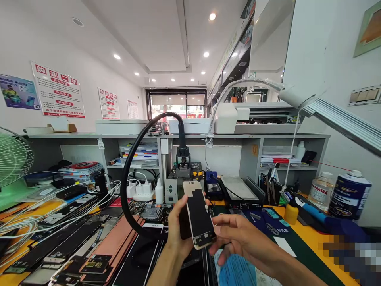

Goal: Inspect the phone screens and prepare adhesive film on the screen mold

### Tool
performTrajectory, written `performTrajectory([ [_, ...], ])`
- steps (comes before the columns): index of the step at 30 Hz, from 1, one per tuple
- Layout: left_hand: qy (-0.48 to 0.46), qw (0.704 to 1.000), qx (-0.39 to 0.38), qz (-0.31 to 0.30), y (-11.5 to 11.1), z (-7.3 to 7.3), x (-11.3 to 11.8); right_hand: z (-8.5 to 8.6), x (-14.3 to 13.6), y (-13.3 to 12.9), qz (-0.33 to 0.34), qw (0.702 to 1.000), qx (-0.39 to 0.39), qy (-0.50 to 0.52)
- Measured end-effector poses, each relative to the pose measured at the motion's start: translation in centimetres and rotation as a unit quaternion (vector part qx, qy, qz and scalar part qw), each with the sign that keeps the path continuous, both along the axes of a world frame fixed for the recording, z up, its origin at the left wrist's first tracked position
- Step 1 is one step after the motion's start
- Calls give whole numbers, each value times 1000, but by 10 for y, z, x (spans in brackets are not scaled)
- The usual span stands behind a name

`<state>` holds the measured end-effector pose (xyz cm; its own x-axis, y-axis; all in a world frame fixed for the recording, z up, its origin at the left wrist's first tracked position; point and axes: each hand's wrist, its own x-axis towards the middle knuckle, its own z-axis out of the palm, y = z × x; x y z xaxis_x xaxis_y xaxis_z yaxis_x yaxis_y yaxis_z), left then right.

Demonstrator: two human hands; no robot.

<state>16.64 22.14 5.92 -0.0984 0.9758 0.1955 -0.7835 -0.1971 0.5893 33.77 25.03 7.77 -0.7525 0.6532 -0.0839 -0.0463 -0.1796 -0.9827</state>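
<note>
My left hand (175, 232) holds up a phone screen panel (199, 214), its back side with a black patch and gold frame facing me, tilted a little to the left. My right hand (241, 238) is beside it on the right, fingers curled, fingertips touching the panel's lower right edge near the connector end. Both hands hover above the orange workbench (309, 238), in front of a black hose (131, 174) that arcs over to a small station.
Many phone screens and copper-coloured panels (113, 242) lie at lower left among white cables. A green fan (12, 159) stands far left. A lamp arm (342, 119) reaches in from the right. Bottles, a can (349, 194), tools and a dark mat (268, 222) sit right.
</note>
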Motion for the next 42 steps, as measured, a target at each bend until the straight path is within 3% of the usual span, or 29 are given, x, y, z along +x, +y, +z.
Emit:
performTrajectory([
  [8,-1,998,5,-62,2,-7,7,-19,4,3,-11,997,-46,54],
  [19,7,995,-16,-98,-2,-9,12,-43,9,16,-24,996,-24,78],
  [28,18,998,-33,-59,4,-12,14,-32,21,13,-112,991,22,72],
  [32,38,997,-63,2,12,-10,16,-29,23,14,-142,988,12,64],
  [37,77,983,-143,87,30,-20,5,-27,26,18,-199,978,36,41],
  [42,132,967,-164,145,33,-24,2,-31,27,27,-187,982,26,14],
])
